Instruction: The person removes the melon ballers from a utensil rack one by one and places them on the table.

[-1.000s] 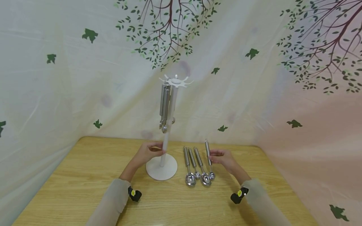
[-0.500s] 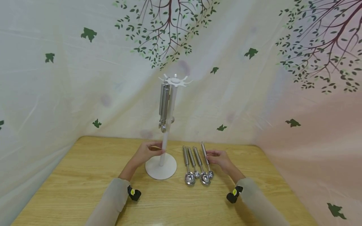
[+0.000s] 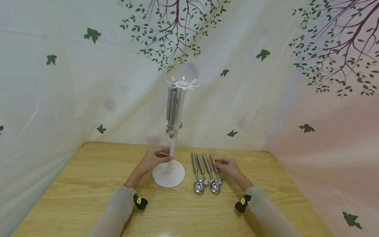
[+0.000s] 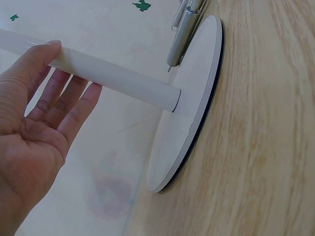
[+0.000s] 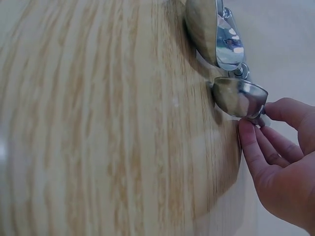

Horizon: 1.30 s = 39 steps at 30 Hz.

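A white rotating-style utensil stand (image 3: 168,181) rises from a round base, with a ring of hooks at its top. My left hand (image 3: 152,160) holds its pole (image 4: 123,81) low down, thumb on one side and fingers on the other. Several metal scoops (image 3: 171,107) hang from hooks on the stand's left side. To the right of the base, my right hand (image 3: 229,167) pinches the handle of a small metal scoop (image 3: 214,163), which lies rightmost in a row. Its bowl (image 5: 239,97) faces up beside a larger scoop (image 3: 214,186) in the right wrist view.
Left of the pinched scoop lie another small scoop (image 3: 205,182) and a second larger scoop (image 3: 198,186), handles pointing away. All rest on a wooden table (image 3: 189,214). A printed cloth backdrop (image 3: 133,98) hangs behind the table's far edge.
My right hand has moved left with the small scoop, bringing it close beside the other scoops in the row. The left hand has stayed on the pole.
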Available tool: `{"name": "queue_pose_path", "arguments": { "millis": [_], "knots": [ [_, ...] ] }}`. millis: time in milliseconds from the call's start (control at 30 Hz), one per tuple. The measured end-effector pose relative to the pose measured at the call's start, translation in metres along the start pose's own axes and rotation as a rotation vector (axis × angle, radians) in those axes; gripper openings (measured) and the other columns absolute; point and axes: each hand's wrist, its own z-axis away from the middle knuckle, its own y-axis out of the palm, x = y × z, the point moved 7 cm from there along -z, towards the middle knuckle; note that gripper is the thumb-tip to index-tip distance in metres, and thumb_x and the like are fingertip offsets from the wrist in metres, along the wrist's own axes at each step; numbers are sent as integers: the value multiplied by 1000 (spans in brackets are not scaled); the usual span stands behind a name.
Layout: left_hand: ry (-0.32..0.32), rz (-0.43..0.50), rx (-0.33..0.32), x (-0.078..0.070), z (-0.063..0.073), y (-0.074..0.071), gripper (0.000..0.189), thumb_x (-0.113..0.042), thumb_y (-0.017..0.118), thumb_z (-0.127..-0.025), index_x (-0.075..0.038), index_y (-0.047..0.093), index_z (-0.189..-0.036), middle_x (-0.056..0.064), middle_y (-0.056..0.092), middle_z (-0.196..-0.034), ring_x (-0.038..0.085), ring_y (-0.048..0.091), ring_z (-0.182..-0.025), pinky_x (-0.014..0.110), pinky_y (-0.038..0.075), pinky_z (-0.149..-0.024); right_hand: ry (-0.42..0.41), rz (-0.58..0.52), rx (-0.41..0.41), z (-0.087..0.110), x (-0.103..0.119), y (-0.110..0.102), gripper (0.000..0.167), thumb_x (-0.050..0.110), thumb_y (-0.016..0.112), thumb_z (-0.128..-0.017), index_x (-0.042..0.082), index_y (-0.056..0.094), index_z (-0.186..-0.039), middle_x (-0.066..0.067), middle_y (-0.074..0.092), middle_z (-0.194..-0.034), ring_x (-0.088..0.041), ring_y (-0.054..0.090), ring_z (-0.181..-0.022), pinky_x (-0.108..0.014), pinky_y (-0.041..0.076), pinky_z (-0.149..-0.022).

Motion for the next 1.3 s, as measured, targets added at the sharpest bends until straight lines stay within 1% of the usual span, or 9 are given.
{"name": "queue_pose_path", "arguments": {
  "millis": [133, 233, 433, 567, 633, 833, 1100, 1200, 1300],
  "knots": [
    [2, -8, -4, 0, 0, -1, 35, -10, 77, -92, 3, 70, -124, 20, 70, -125, 28, 69, -112, 41, 59, -97, 16, 31, -18, 0, 0, 0, 34, -1, 70, -93, -14, 63, -123, -15, 74, -102, -8, 67, -78, -22, 60, -71],
    [12, -16, -1, 0, 0, -1, 35, -10, 76, -92, 4, 70, -123, 22, 70, -124, 28, 69, -111, 41, 59, -97, 20, 64, -18, 0, 1, 1, 32, 1, 70, -93, -13, 64, -122, -17, 73, -105, -9, 67, -80, -23, 60, -72],
    [25, -7, 3, -2, 0, 0, 34, -7, 76, -91, 6, 69, -123, 25, 70, -124, 35, 68, -112, 42, 59, -98, 18, 100, -24, 0, 2, 4, 29, 1, 70, -93, -12, 66, -120, -19, 73, -107, -11, 67, -82, -23, 60, -72],
    [23, -3, 6, -3, 0, 1, 34, -6, 75, -92, 6, 69, -123, 26, 69, -124, 37, 67, -113, 42, 59, -98, 2, 136, -39, 2, 5, 6, 26, 0, 69, -93, -12, 68, -116, -22, 73, -109, -11, 68, -82, -24, 60, -73],
    [25, -3, 8, -4, 1, 1, 34, -6, 75, -92, 6, 69, -123, 26, 69, -124, 37, 67, -113, 43, 59, -98, -15, 156, -38, 2, 6, 7, 25, -1, 68, -93, -13, 68, -115, -23, 72, -108, -11, 67, -82, -25, 61, -72],
    [29, -18, 11, -3, 1, 0, 35, -8, 75, -92, 5, 69, -124, 25, 70, -124, 35, 68, -113, 43, 59, -98, -44, 201, -36, 2, 8, 9, 22, -3, 67, -93, -13, 68, -112, -21, 72, -100, -12, 65, -78, -24, 59, -68],
    [15, -34, -5, -2, 0, 0, 35, -11, 77, -91, 2, 71, -123, 20, 71, -123, 29, 70, -110, 40, 60, -96, -18, 279, -69, 4, 10, 2, 19, 1, 69, -93, -8, 71, -110, -18, 73, -98, -14, 67, -78, -27, 60, -66],
    [16, -32, -5, -2, 0, 0, 34, -11, 77, -91, 2, 71, -123, 20, 72, -123, 29, 69, -110, 40, 59, -97, -16, 290, -68, 5, 10, 0, 17, 2, 70, -93, -8, 71, -108, -18, 73, -98, -15, 67, -78, -28, 60, -66],
    [21, -26, -4, -2, -1, -1, 35, -10, 77, -91, 3, 70, -123, 21, 71, -123, 28, 70, -110, 40, 60, -96, -10, 274, -64, 5, 9, -1, 17, 1, 70, -93, -8, 71, -107, -17, 74, -98, -15, 68, -78, -28, 61, -67]
  ]
}}
